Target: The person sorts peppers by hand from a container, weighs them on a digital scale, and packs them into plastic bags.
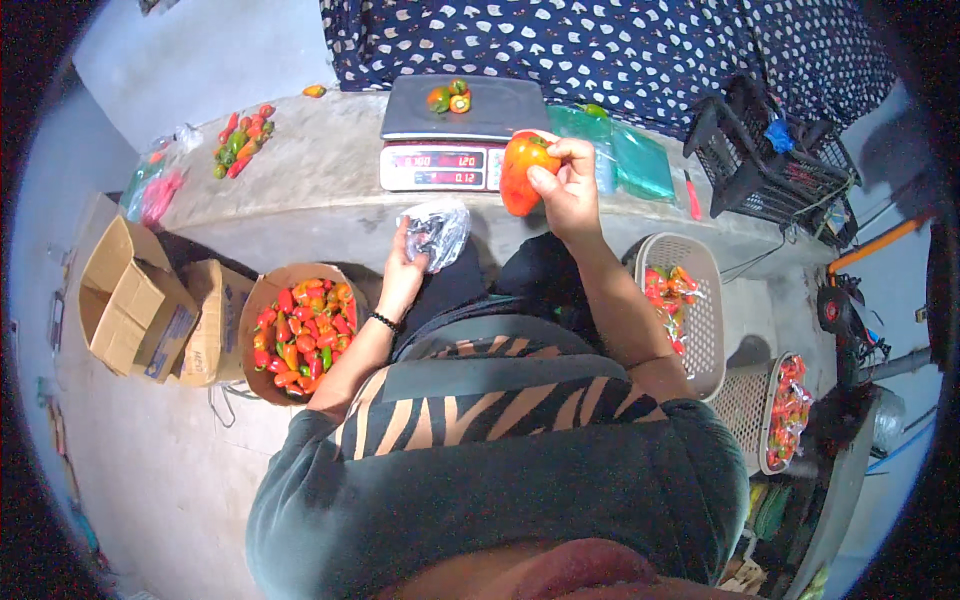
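My right hand (568,188) holds up an orange-red bell pepper (520,170) just in front of a digital scale (460,140). My left hand (405,262) grips a crumpled clear plastic bag (437,232) near the edge of the concrete counter (300,190). Two small peppers (449,98) lie on the scale's tray. A cardboard box full of red, orange and green peppers (300,335) stands on the floor below my left arm.
Loose peppers (242,140) lie on the counter's left. Empty cardboard boxes (130,300) sit at the left. Beige baskets with bagged peppers (680,300) (785,410) stand at the right. A black crate (765,165) and green plastic bags (635,160) are beyond the scale.
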The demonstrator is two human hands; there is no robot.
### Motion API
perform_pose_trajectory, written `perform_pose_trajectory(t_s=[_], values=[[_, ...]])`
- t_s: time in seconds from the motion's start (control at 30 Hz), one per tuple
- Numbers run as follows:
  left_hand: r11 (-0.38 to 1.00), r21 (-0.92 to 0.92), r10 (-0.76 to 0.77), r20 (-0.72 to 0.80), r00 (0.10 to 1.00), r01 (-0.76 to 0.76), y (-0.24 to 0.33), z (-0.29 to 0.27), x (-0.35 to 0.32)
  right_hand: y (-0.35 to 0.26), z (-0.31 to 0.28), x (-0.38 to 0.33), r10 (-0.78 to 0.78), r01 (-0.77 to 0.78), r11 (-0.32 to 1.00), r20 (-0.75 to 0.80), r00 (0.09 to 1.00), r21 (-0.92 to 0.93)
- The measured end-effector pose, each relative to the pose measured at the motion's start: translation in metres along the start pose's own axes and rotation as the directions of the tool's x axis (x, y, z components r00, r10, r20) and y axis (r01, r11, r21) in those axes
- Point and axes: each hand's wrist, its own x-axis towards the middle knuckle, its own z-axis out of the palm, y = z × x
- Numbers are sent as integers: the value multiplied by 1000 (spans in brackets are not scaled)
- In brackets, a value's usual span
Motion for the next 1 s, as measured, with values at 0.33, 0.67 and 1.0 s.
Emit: perform_pose_trajectory(t_s=[0.33, 0.67, 1.0], values=[[989, -122, -77, 15, 997, 79, 32, 5, -9, 2, -10, -4, -59, 58, 996, -6, 998, -61], [993, -111, -34, -9, 999, 33, 17, 3, -6, -4, -4, -9, 3, -15, 973, -55, 998, -232], [964, -263, -50, 6, 999, 49, 22, 7, -5, -9, -1, -10, 13, -14, 945, -8, 1000, -327]])
